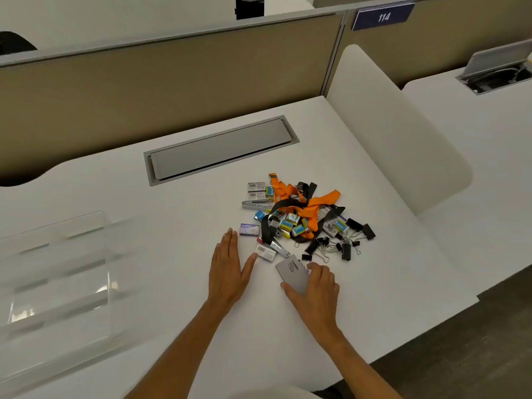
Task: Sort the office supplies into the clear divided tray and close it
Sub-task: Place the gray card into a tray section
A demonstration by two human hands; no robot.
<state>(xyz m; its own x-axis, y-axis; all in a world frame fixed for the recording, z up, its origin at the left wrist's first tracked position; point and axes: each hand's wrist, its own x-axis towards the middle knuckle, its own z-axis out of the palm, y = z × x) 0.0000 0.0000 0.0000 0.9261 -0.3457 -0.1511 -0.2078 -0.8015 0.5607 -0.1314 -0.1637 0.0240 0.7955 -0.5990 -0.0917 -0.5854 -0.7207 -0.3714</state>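
Observation:
A heap of office supplies lies on the white desk: orange lanyards (309,207), black lanyards, small staple boxes (256,186), black binder clips (347,250) and metal clips (254,204). My right hand (318,287) grips a grey card (293,275) at the heap's near edge. My left hand (227,269) lies flat on the desk with straight fingers, its thumb touching a small box (265,252). The clear divided tray (57,286) sits at the far left with its lid up.
A grey cable hatch (220,149) is set into the desk behind the heap. A white rounded divider (397,131) stands to the right, with a beige partition wall (172,73) at the back. The desk's front edge runs down the right.

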